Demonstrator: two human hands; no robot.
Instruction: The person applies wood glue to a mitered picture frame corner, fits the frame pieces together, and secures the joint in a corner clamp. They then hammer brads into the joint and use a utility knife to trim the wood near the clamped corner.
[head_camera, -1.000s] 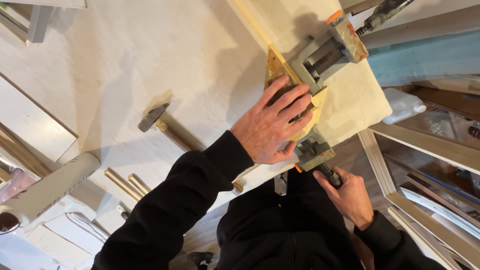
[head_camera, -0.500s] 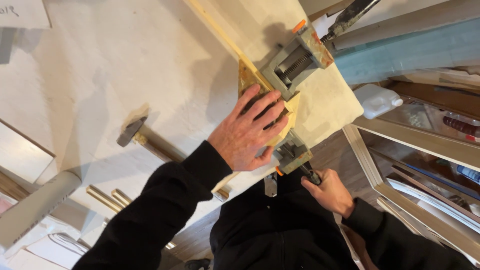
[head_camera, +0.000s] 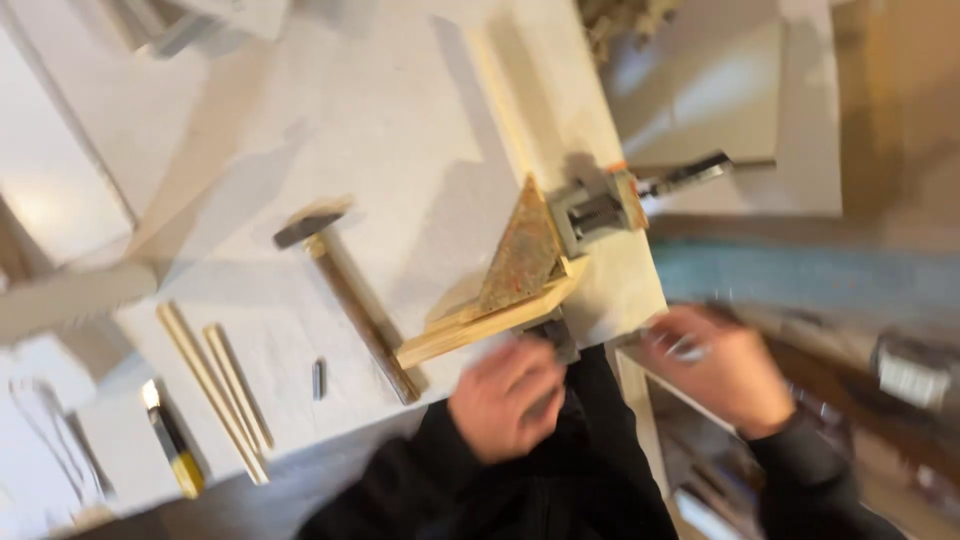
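Fingers (head_camera: 535, 375) of left hand (head_camera: 505, 410) curled at clamp (head_camera: 552, 335), right hand (head_camera: 725, 370) blurred, grip unclear

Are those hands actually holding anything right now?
Too blurred to tell: the left hand is at the grey metal corner clamp's near end; the right hand shows nothing clear.

Warm indoor light, heavy motion blur throughout, soft shadows, glare at left edge

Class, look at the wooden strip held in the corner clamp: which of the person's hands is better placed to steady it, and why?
Probably the left hand: it sits right at the near edge of the pale wooden strip below the rusty triangular corner clamp. The right hand is off the white table, farther away.
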